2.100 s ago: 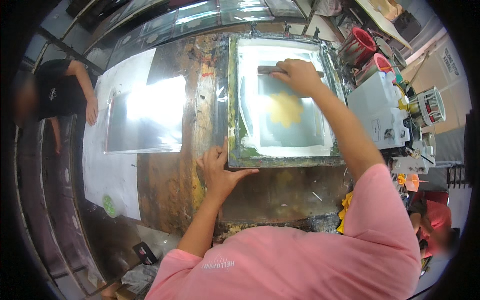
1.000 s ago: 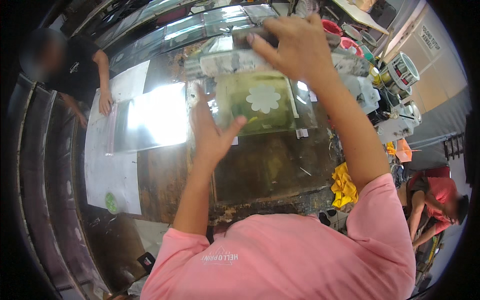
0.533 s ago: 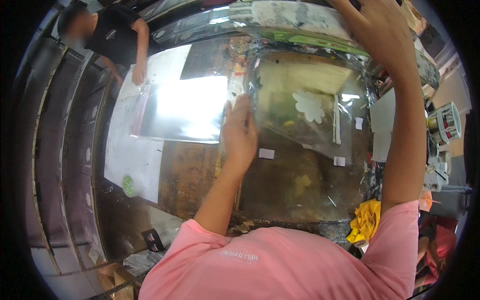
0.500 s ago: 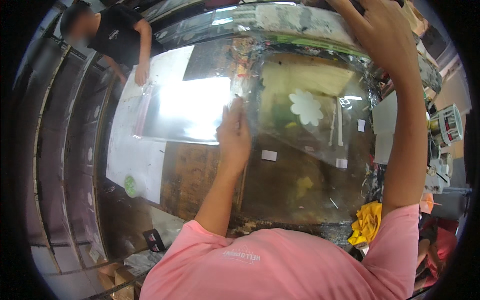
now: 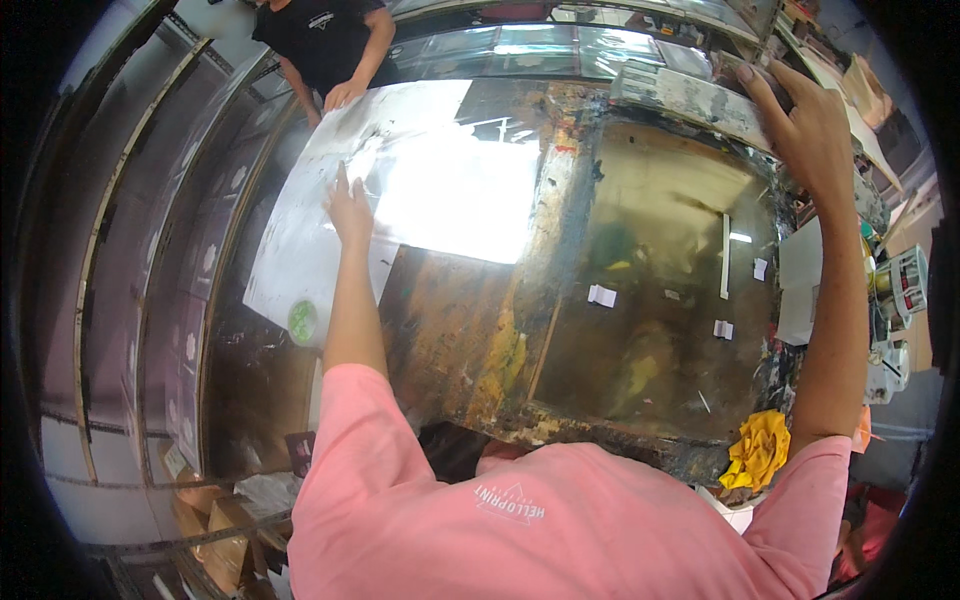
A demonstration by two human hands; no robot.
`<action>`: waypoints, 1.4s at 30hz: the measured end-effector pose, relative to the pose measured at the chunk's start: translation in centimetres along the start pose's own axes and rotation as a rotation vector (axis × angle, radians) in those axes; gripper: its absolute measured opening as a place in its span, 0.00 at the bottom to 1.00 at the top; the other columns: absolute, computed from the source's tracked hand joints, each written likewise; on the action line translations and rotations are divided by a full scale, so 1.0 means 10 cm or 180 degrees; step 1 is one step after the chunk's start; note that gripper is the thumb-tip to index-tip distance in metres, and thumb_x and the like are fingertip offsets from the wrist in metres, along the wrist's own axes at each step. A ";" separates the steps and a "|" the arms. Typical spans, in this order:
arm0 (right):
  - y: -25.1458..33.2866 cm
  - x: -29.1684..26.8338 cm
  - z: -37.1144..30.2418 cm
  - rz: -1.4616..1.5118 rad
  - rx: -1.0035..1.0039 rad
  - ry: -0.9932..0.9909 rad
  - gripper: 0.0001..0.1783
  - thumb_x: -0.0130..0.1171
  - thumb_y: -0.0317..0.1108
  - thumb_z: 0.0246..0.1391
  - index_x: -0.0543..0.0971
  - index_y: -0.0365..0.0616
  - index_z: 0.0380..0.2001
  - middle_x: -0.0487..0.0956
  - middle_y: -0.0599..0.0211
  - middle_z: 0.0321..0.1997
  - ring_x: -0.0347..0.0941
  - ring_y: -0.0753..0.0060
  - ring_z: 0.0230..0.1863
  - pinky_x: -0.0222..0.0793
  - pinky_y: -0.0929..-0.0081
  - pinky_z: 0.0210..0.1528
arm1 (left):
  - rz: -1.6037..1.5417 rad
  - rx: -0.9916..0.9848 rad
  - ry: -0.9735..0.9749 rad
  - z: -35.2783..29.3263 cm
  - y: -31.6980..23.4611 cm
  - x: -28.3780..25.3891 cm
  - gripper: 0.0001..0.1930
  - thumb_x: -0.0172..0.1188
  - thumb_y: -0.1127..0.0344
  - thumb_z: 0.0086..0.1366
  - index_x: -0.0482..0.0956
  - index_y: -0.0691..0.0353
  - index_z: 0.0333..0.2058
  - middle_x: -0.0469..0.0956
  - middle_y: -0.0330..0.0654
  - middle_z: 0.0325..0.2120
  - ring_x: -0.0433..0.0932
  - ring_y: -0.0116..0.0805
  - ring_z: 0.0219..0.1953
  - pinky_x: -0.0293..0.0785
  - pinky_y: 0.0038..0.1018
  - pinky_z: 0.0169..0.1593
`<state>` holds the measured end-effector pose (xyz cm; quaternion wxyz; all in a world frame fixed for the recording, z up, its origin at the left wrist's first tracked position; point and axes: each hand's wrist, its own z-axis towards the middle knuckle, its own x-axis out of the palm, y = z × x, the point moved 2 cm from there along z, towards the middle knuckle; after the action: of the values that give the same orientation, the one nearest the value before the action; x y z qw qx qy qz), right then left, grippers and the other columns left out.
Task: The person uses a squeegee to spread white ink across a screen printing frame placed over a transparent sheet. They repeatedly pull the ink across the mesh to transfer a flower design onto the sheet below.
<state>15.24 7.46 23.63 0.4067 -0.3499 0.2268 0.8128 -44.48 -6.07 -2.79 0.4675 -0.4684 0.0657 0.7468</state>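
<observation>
While the right hand grips the far edge of the raised printing screen frame, fingers curled over its paint-crusted top bar, the left hand lies flat and unclenched, fingers spread, on a clear glossy film sheet out to the left. That sheet sits on a white paper sheet spread over the worktop. The frame is tilted up, its far bar at the right hand, and its translucent mesh hangs below that hand, so the stained worktop shows through it. Through the mesh, below the right hand, small white tape pieces and a thin white strip show; whether they sit on the mesh or on the worktop under it I cannot tell. Between the two hands the worktop is brown, smeared with yellow and dark ink. Near the left forearm, on the paper's near edge, sits a small round green spot. By the right elbow a crumpled yellow rag lies at the worktop's near corner. Right of the right forearm stands a white box-shaped unit, with cluttered small gear beyond it, too blurred to name. Beyond the left hand, another person in a black shirt leans in, one hand pressing the far edge of the white paper.
</observation>
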 end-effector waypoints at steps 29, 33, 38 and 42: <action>-0.04 -0.33 0.14 -0.0119 -0.0022 -0.0170 0.38 0.57 0.66 0.63 0.84 0.38 0.23 0.82 0.47 0.24 0.81 0.42 0.31 0.72 0.51 0.39 | -0.0728 0.1732 0.2920 -1.71 -2.41 -0.50 0.48 0.50 0.25 0.71 0.63 0.57 0.76 0.63 0.54 0.76 0.59 0.52 0.79 0.45 0.54 0.80; -0.10 -0.16 0.11 0.0004 -0.0422 -0.0356 0.41 0.52 0.71 0.65 0.86 0.38 0.25 0.84 0.49 0.25 0.82 0.45 0.31 0.73 0.52 0.39 | 0.0076 0.2650 0.2606 -2.43 -2.63 -0.37 0.66 0.50 0.10 0.55 0.64 0.64 0.75 0.56 0.62 0.77 0.52 0.63 0.80 0.32 0.73 0.76; -0.38 -0.01 0.18 -0.0181 -0.0024 0.0090 0.46 0.48 0.74 0.66 0.86 0.37 0.25 0.84 0.48 0.24 0.82 0.45 0.32 0.74 0.50 0.43 | -0.0673 0.3223 0.2526 -2.96 -3.72 -0.03 0.67 0.47 0.08 0.54 0.64 0.63 0.75 0.55 0.60 0.78 0.49 0.65 0.80 0.22 0.74 0.75; -0.61 0.15 0.20 -0.0114 0.0087 0.0416 0.45 0.48 0.73 0.66 0.86 0.37 0.24 0.84 0.45 0.26 0.82 0.43 0.34 0.74 0.47 0.47 | -0.0777 0.3271 0.2523 -3.42 -4.27 0.00 0.65 0.51 0.10 0.54 0.66 0.61 0.74 0.57 0.57 0.78 0.51 0.63 0.80 0.23 0.76 0.75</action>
<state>18.81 12.98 23.25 0.4102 -0.4007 0.2577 0.7776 9.82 -0.74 -7.13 0.6532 -0.4293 0.5273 0.3330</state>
